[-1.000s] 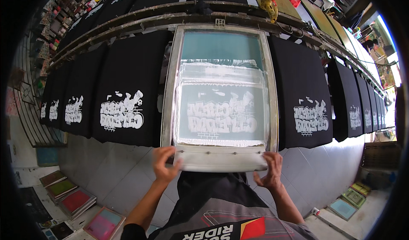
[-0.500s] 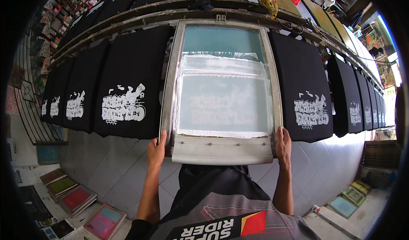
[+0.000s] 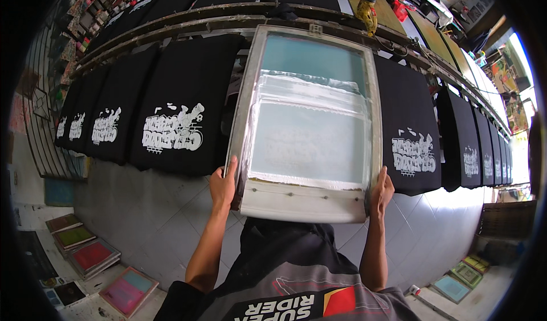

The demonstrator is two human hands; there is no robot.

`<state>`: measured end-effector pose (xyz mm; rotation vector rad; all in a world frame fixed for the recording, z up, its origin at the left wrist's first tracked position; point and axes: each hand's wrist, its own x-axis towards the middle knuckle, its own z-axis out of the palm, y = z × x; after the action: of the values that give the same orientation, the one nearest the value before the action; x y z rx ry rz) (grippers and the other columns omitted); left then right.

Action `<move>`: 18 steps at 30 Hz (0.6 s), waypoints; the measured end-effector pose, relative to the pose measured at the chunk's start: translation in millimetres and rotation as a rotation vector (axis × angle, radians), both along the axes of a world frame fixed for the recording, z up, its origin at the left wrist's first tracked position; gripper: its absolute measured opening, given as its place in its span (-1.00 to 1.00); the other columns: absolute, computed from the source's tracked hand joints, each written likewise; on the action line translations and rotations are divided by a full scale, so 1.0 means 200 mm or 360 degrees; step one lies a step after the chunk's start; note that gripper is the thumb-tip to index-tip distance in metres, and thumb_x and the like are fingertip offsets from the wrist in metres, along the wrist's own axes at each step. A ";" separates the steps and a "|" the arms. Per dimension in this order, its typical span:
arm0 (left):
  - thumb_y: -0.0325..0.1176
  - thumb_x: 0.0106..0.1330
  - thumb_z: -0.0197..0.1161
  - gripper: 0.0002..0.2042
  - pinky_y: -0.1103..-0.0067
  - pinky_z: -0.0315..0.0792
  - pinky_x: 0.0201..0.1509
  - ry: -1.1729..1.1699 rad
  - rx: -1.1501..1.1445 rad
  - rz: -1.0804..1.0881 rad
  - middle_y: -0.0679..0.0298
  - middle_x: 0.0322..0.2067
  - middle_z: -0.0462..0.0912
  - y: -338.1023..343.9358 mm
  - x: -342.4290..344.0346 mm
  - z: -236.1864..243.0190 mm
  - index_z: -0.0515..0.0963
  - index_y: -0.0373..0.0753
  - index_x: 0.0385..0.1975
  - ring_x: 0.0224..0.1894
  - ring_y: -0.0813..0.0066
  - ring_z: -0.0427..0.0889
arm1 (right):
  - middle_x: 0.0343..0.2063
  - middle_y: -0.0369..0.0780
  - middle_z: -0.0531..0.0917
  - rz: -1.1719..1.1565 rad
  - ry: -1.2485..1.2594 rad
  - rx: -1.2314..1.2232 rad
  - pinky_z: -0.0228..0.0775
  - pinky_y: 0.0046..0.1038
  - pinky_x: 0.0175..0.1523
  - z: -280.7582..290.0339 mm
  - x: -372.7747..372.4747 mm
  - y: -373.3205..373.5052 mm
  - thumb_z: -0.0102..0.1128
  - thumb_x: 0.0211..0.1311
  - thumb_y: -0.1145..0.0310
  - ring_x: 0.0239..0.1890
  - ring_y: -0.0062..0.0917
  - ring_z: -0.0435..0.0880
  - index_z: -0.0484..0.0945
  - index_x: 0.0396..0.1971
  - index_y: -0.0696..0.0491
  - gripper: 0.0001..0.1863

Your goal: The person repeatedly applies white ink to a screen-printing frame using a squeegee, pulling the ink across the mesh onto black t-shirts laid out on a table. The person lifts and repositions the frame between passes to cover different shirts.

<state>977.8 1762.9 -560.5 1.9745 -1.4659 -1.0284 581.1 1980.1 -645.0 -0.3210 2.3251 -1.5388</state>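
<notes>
My left hand [image 3: 223, 184] grips the lower left side of a wide screen-printing frame [image 3: 244, 113], thumb lying along the rail. At the lower right side, my right hand [image 3: 382, 191] holds the opposite rail the same way. Pale blue-grey mesh [image 3: 310, 136] fills the frame, with a thick band of white ink [image 3: 310, 97] across its upper part and more ink along its edges. Only a faint pale print shows through the mesh; what lies under the frame is mostly hidden. Black shirts with white prints lie on either side, one at left [image 3: 188, 76] and one at right [image 3: 405, 101].
A long metal rail [image 3: 199, 19] runs behind the shirts, with more black shirts beyond it. A yellow-and-black tool [image 3: 369, 16] stands at the back. Several coloured screens lie low at left, including a pink-and-blue one [image 3: 128, 293], and others at right [image 3: 452, 287]. Grey tiles [image 3: 156, 201] cover the floor.
The frame now sits more slanted in view, its far end shifted right. The print seen through the mesh has become fainter. Both hands keep their hold, and the whole view has turned slightly.
</notes>
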 end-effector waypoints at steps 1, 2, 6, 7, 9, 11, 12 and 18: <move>0.44 0.34 0.34 -0.20 0.43 0.53 -0.07 0.0012 -0.0019 0.0002 0.10 -0.37 0.77 0.06 -0.04 0.05 0.74 -0.44 -0.27 -0.25 0.39 0.69 | -0.54 -0.36 0.53 -0.0042 0.0046 0.0050 0.28 -0.46 -0.27 -0.01 -0.01 0.07 0.10 0.63 -0.19 -0.42 -0.63 0.41 0.69 -0.24 0.31 -0.28; 0.40 0.35 0.36 -0.23 0.43 0.54 -0.05 0.0057 -0.0169 -0.0015 0.11 -0.35 0.79 0.12 -0.11 0.11 0.75 -0.44 -0.23 -0.22 0.39 0.71 | -0.54 -0.37 0.51 -0.0079 0.0028 -0.0002 0.29 -0.46 -0.26 -0.03 -0.05 0.14 0.09 0.64 -0.19 -0.41 -0.63 0.41 0.68 -0.27 0.28 -0.30; 0.30 0.36 0.45 -0.30 0.48 0.58 -0.06 0.0261 -0.0038 -0.0203 0.12 -0.28 0.82 0.27 -0.28 0.08 0.74 -0.44 -0.14 -0.22 0.43 0.75 | -0.51 -0.39 0.47 -0.0212 -0.0062 -0.0080 0.29 -0.45 -0.24 -0.02 -0.13 0.47 0.04 0.67 -0.20 -0.40 -0.63 0.39 0.61 -0.31 0.16 -0.36; 0.28 0.35 0.46 -0.31 0.48 0.59 -0.07 0.0346 -0.0068 -0.0231 0.12 -0.28 0.83 0.31 -0.35 0.06 0.74 -0.44 -0.13 -0.22 0.44 0.75 | -0.50 -0.38 0.46 -0.0239 -0.0073 -0.0094 0.29 -0.45 -0.24 0.01 -0.16 0.54 0.03 0.67 -0.20 -0.39 -0.63 0.39 0.59 -0.31 0.13 -0.38; 0.21 0.40 0.46 -0.36 0.57 0.53 -0.12 0.0388 -0.0001 -0.0340 0.22 -0.30 0.79 0.41 -0.50 -0.01 0.73 -0.43 -0.08 -0.25 0.57 0.67 | -0.47 -0.36 0.47 -0.0389 0.0043 -0.0126 0.30 -0.44 -0.23 -0.05 -0.25 0.74 0.03 0.67 -0.19 -0.38 -0.62 0.40 0.59 -0.28 0.14 -0.38; 0.23 0.39 0.46 -0.34 0.53 0.56 -0.07 0.0346 0.0041 -0.0434 0.17 -0.27 0.81 0.51 -0.63 -0.03 0.72 -0.43 -0.07 -0.21 0.51 0.72 | -0.45 -0.35 0.46 -0.0503 0.0096 -0.0219 0.32 -0.43 -0.23 -0.08 -0.32 0.90 0.04 0.67 -0.19 -0.38 -0.62 0.41 0.55 -0.29 0.12 -0.41; 0.25 0.38 0.45 -0.32 0.49 0.59 -0.02 0.0318 0.0024 -0.0480 0.12 -0.24 0.83 0.57 -0.69 -0.06 0.72 -0.44 -0.07 -0.17 0.44 0.76 | -0.46 -0.35 0.45 -0.0519 0.0083 -0.0244 0.33 -0.43 -0.23 -0.09 -0.36 0.99 0.06 0.67 -0.18 -0.38 -0.61 0.42 0.52 -0.32 0.10 -0.42; 0.32 0.34 0.43 -0.26 0.42 0.62 0.04 0.0276 0.0136 -0.0580 0.01 -0.20 0.86 0.89 -1.08 -0.15 0.74 -0.45 -0.05 -0.10 0.26 0.83 | -0.56 -0.47 0.31 -0.0696 -0.0029 -0.0271 0.15 -0.50 -0.37 -0.15 -0.64 1.44 0.10 0.61 -0.27 -0.49 -0.72 0.29 0.41 -0.45 -0.04 -0.40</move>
<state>762.1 1940.8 -590.9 1.6562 -1.7457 -1.3978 452.8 2267.6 -675.1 0.1782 2.3606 -1.9322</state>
